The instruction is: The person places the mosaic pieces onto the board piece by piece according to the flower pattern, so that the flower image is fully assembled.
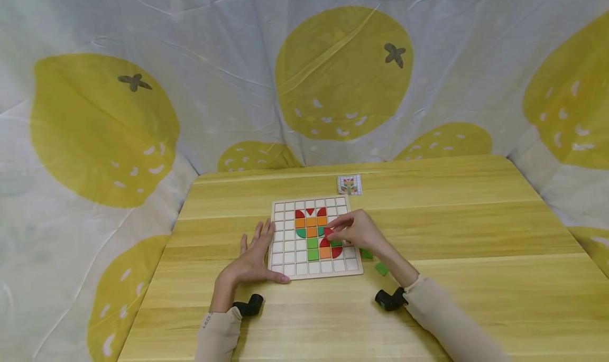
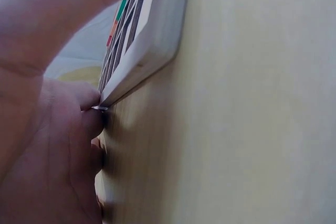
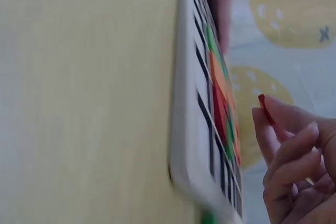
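Observation:
A white gridded puzzle board (image 1: pixel 289 257) in a pale wooden frame lies on the table, with flat red, orange and green tiles set in its cells. My left hand (image 1: pixel 248 264) is spread at the board's left front corner, its thumb along the front edge and its fingertips by the left side. Over the board's right half, my right hand (image 1: pixel 360 232) pinches a thin red tile (image 3: pixel 268 113) between thumb and finger. In the right wrist view, that tile is held edge-on, apart from the board. The tile's full outline cannot be told.
Behind the board lies a small printed card (image 1: pixel 349 185) with a coloured grid pattern. Two loose green tiles, one nearer (image 1: pixel 381 268) and one farther (image 1: pixel 366 254), lie right of the board. A lemon-patterned cloth (image 1: pixel 228 87) hangs behind the wooden table (image 1: pixel 452 219).

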The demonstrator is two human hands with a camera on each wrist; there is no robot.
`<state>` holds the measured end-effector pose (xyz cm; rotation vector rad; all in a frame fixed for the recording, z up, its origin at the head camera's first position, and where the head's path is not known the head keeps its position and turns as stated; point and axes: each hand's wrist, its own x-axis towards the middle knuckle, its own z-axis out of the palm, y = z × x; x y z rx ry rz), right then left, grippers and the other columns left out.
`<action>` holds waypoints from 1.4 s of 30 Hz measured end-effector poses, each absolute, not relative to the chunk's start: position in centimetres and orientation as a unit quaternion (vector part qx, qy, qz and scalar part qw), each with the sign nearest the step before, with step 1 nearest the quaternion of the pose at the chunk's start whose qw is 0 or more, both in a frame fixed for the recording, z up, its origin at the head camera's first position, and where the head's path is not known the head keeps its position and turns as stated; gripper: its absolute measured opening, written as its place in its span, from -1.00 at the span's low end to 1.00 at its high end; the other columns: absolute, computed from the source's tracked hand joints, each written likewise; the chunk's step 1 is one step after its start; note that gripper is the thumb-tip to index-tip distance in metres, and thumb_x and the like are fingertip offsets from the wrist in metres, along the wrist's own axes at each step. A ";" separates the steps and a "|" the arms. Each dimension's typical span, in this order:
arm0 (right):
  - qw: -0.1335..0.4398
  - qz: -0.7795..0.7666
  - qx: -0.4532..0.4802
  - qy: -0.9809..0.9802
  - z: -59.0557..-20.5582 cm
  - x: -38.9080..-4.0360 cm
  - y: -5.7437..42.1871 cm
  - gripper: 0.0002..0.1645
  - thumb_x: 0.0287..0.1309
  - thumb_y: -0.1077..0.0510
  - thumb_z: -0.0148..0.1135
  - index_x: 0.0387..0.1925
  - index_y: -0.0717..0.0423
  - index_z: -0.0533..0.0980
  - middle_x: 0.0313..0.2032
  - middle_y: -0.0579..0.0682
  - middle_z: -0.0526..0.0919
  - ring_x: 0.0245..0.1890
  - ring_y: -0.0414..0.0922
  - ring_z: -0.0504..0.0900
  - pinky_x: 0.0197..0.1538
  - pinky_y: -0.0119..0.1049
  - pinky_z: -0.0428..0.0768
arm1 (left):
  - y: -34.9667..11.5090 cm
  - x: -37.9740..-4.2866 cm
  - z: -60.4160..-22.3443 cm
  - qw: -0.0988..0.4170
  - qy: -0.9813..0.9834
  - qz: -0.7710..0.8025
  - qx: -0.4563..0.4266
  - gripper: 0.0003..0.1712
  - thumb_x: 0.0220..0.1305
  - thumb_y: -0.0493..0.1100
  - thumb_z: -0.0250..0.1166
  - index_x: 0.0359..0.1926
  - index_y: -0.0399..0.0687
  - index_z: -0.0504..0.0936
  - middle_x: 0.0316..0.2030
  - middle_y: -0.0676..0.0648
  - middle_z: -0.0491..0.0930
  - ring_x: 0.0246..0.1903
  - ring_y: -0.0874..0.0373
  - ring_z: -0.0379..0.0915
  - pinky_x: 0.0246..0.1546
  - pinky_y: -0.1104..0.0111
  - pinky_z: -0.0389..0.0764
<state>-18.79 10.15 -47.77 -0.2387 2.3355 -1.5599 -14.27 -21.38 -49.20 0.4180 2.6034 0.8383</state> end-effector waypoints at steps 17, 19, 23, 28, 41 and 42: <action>0.097 -0.445 -0.152 0.877 -48.7 -17.9 2.6 -0.87 -0.02 0.17 0.65 -0.40 0.05 0.80 -0.49 -0.15 0.76 -0.46 -0.29 0.60 -0.34 -0.38 0.51 | -21.2 -14.2 -49.2 0.192 0.925 0.291 0.153 0.71 -0.13 0.30 0.67 0.66 -0.15 -0.38 0.67 -0.14 -0.50 0.65 -0.15 -0.70 0.50 -0.29 -0.66; 0.089 -0.436 -0.150 0.883 -48.6 -17.9 2.6 -0.87 -0.03 0.16 0.66 -0.42 0.04 0.80 -0.51 -0.15 0.75 -0.47 -0.29 0.58 -0.38 -0.39 0.48 | -21.3 -14.2 -49.2 0.193 0.925 0.290 0.153 0.71 -0.13 0.30 0.67 0.66 -0.15 -0.38 0.67 -0.14 -0.51 0.65 -0.15 -0.71 0.50 -0.29 -0.65; 0.086 -0.425 -0.149 0.889 -48.7 -17.9 2.8 -0.85 -0.04 0.10 0.67 -0.44 0.02 0.79 -0.52 -0.16 0.73 -0.50 -0.29 0.54 -0.44 -0.41 0.42 | -21.4 -14.2 -49.1 0.190 0.925 0.292 0.151 0.71 -0.14 0.29 0.67 0.66 -0.16 -0.37 0.67 -0.15 -0.51 0.65 -0.16 -0.70 0.50 -0.29 -0.64; 0.109 -0.438 -0.153 0.879 -48.5 -18.0 3.2 -0.83 -0.04 0.13 0.67 -0.38 0.05 0.79 -0.49 -0.15 0.71 -0.45 -0.27 0.56 -0.37 -0.40 0.45 | -21.5 -14.1 -49.2 0.186 0.924 0.297 0.154 0.71 -0.14 0.30 0.67 0.66 -0.17 -0.36 0.68 -0.15 -0.49 0.65 -0.17 -0.69 0.49 -0.30 -0.65; 0.126 -0.443 -0.155 0.874 -49.1 -18.3 3.1 -0.84 -0.03 0.16 0.65 -0.37 0.05 0.80 -0.57 -0.14 0.62 -0.53 -0.25 0.48 -0.44 -0.43 0.37 | -21.4 -14.2 -49.3 0.190 0.923 0.297 0.153 0.69 -0.13 0.30 0.67 0.66 -0.16 -0.33 0.68 -0.14 -0.48 0.65 -0.17 -0.67 0.49 -0.30 -0.65; 0.126 -0.444 -0.155 0.874 -49.1 -18.3 3.1 -0.84 -0.03 0.16 0.65 -0.36 0.05 0.80 -0.57 -0.14 0.61 -0.53 -0.25 0.48 -0.45 -0.43 0.37 | -21.4 -14.2 -49.3 0.190 0.923 0.297 0.153 0.69 -0.13 0.30 0.67 0.66 -0.16 -0.33 0.68 -0.14 -0.48 0.65 -0.17 -0.67 0.49 -0.30 -0.65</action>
